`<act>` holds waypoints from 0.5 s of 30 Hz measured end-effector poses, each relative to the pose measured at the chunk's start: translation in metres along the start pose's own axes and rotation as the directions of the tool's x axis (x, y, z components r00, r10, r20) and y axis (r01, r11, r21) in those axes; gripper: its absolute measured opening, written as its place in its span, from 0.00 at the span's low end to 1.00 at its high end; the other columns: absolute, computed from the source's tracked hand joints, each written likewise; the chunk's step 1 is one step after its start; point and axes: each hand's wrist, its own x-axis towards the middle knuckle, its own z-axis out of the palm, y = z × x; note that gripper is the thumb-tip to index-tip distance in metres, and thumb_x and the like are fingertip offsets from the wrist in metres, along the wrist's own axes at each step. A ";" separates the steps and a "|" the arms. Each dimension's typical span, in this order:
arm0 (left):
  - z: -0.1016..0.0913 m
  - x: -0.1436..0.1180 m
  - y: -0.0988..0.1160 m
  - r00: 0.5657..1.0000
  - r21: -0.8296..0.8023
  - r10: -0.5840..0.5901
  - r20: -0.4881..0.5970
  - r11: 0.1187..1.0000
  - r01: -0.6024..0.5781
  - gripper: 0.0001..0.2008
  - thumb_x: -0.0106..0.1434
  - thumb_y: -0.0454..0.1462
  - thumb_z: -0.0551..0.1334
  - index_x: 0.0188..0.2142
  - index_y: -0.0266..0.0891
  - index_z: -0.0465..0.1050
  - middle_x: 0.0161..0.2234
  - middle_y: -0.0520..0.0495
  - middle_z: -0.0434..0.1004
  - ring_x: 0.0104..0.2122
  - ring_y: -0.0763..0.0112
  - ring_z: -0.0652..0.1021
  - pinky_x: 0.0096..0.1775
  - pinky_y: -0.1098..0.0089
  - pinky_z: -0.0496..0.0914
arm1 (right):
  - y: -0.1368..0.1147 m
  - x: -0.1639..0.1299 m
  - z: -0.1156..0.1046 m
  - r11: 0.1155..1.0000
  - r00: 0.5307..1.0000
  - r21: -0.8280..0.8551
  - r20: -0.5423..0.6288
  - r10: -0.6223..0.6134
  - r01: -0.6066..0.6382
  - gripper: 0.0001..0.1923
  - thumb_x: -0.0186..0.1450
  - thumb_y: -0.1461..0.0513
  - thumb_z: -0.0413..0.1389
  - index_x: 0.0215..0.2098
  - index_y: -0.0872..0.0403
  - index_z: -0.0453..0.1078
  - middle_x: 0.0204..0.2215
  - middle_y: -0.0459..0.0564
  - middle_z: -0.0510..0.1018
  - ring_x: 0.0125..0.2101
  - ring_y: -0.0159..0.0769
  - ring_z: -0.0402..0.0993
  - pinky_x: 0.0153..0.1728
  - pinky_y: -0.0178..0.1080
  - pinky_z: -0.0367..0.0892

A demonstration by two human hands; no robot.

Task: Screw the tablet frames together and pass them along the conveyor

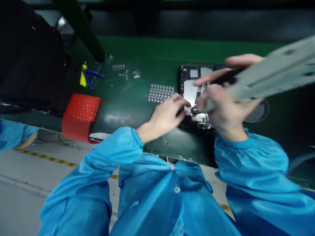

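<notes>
my left hand (164,115) pinches at the black open device frame (190,95) on the green belt (137,52); my right hand (222,109) grips a blurred tool, hiding it. beyond, a small grey parts grid (161,92).

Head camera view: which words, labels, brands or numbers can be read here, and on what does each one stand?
No text can be read.
Open device under both hands: its parts are blurred, no lettering is legible.
Grey bar: motion-blurred, nothing shows.
Red tray and the pliers: no visible marking.
</notes>
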 end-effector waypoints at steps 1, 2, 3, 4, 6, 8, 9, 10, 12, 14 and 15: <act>0.002 -0.007 0.011 0.995 0.122 0.083 0.063 0.988 -0.090 0.10 0.79 0.34 0.62 0.55 0.36 0.81 0.54 0.39 0.84 0.53 0.56 0.83 0.53 0.59 0.76 | -0.004 0.003 -0.012 0.999 0.997 -0.011 -0.068 -0.032 0.031 0.20 0.72 0.60 0.63 0.61 0.44 0.71 0.43 0.43 0.81 0.26 0.23 0.75 0.19 0.24 0.65; 0.006 -0.011 0.020 0.981 0.230 0.146 0.127 0.958 -0.173 0.13 0.80 0.37 0.61 0.59 0.35 0.79 0.57 0.37 0.83 0.56 0.53 0.82 0.54 0.57 0.76 | -0.007 0.006 -0.025 0.998 0.988 -0.027 -0.141 -0.065 0.062 0.18 0.73 0.60 0.61 0.60 0.44 0.72 0.41 0.43 0.81 0.23 0.21 0.71 0.18 0.25 0.62; 0.010 -0.010 0.027 0.966 0.315 0.183 0.183 0.920 -0.234 0.17 0.81 0.39 0.61 0.62 0.34 0.78 0.60 0.35 0.82 0.57 0.52 0.82 0.55 0.55 0.75 | -0.008 0.009 -0.038 0.995 0.974 -0.043 -0.207 -0.094 0.087 0.15 0.73 0.60 0.61 0.58 0.46 0.72 0.39 0.43 0.80 0.21 0.20 0.68 0.17 0.25 0.60; 0.015 -0.004 0.031 0.959 0.380 0.189 0.212 0.888 -0.259 0.19 0.81 0.40 0.61 0.65 0.33 0.75 0.63 0.34 0.80 0.58 0.50 0.81 0.55 0.55 0.75 | -0.008 0.011 -0.051 0.993 0.958 -0.059 -0.264 -0.110 0.098 0.14 0.72 0.59 0.62 0.56 0.47 0.72 0.38 0.43 0.80 0.20 0.20 0.67 0.17 0.26 0.59; 0.023 0.026 0.028 0.977 0.477 0.116 0.179 0.859 -0.189 0.21 0.81 0.37 0.60 0.69 0.31 0.73 0.67 0.31 0.77 0.60 0.49 0.81 0.57 0.53 0.74 | -0.002 0.015 -0.069 0.992 0.935 -0.080 -0.335 -0.116 0.094 0.17 0.70 0.57 0.65 0.54 0.51 0.70 0.37 0.44 0.79 0.20 0.22 0.66 0.16 0.28 0.58; 0.023 0.072 0.011 0.996 0.531 0.003 0.090 0.846 -0.051 0.23 0.80 0.33 0.59 0.71 0.30 0.71 0.68 0.31 0.76 0.64 0.47 0.79 0.63 0.50 0.73 | 0.007 0.016 -0.077 0.993 0.927 -0.086 -0.359 -0.112 0.087 0.22 0.67 0.55 0.68 0.53 0.54 0.68 0.36 0.45 0.79 0.18 0.25 0.66 0.14 0.28 0.56; 0.019 0.096 0.001 0.997 0.545 -0.062 0.038 0.838 0.032 0.25 0.80 0.32 0.59 0.72 0.29 0.69 0.69 0.30 0.75 0.67 0.46 0.77 0.69 0.48 0.69 | 0.011 0.016 -0.077 0.993 0.928 -0.087 -0.355 -0.110 0.085 0.24 0.65 0.54 0.69 0.53 0.54 0.67 0.35 0.46 0.79 0.18 0.26 0.66 0.13 0.29 0.55; 0.010 0.115 -0.009 0.989 0.550 -0.145 -0.034 0.824 0.140 0.28 0.79 0.32 0.59 0.76 0.30 0.65 0.73 0.29 0.70 0.72 0.44 0.73 0.75 0.43 0.62 | 0.014 0.014 -0.077 0.992 0.933 -0.090 -0.341 -0.110 0.084 0.26 0.64 0.54 0.71 0.52 0.55 0.67 0.35 0.47 0.79 0.18 0.28 0.66 0.12 0.29 0.55; -0.021 0.132 -0.022 0.949 0.495 -0.263 -0.173 0.810 0.315 0.34 0.80 0.36 0.61 0.80 0.33 0.57 0.80 0.29 0.57 0.80 0.41 0.60 0.79 0.37 0.53 | 0.015 0.009 -0.077 0.992 0.947 -0.097 -0.303 -0.106 0.080 0.28 0.61 0.54 0.72 0.51 0.56 0.68 0.35 0.49 0.79 0.19 0.30 0.68 0.12 0.29 0.56; -0.062 0.115 -0.021 0.932 0.396 -0.245 -0.267 0.854 0.338 0.38 0.80 0.46 0.62 0.82 0.42 0.52 0.83 0.36 0.49 0.83 0.45 0.53 0.80 0.39 0.53 | 0.011 0.004 -0.085 0.993 0.955 -0.099 -0.280 -0.095 0.070 0.28 0.60 0.55 0.73 0.51 0.55 0.68 0.35 0.49 0.79 0.22 0.32 0.72 0.13 0.29 0.59; -0.084 0.098 -0.016 0.936 0.356 -0.195 -0.292 0.886 0.296 0.40 0.78 0.51 0.64 0.82 0.49 0.52 0.83 0.41 0.50 0.83 0.48 0.52 0.81 0.41 0.53 | 0.008 0.001 -0.093 0.993 0.955 -0.096 -0.284 -0.090 0.065 0.28 0.59 0.54 0.73 0.50 0.54 0.68 0.34 0.47 0.78 0.24 0.33 0.75 0.13 0.28 0.59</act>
